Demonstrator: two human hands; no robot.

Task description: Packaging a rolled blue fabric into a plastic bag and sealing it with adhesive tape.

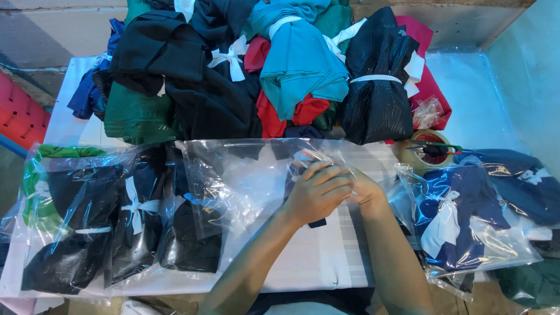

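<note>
My left hand point(315, 192) and my right hand point(364, 189) meet at the middle of the table, fingers closed together on a clear plastic bag point(245, 181) that spreads out to the left of them. A dark navy garment point(298, 169) shows under the hands, partly hidden by them. The bag's open edge lies just beyond my fingertips.
A heap of tied fabric bundles, black point(376, 87), teal point(300, 64), red and green, fills the back of the table. Bagged dark garments point(116, 216) lie at the left, bagged navy ones point(466, 216) at the right. A tape roll point(429, 149) sits right of centre.
</note>
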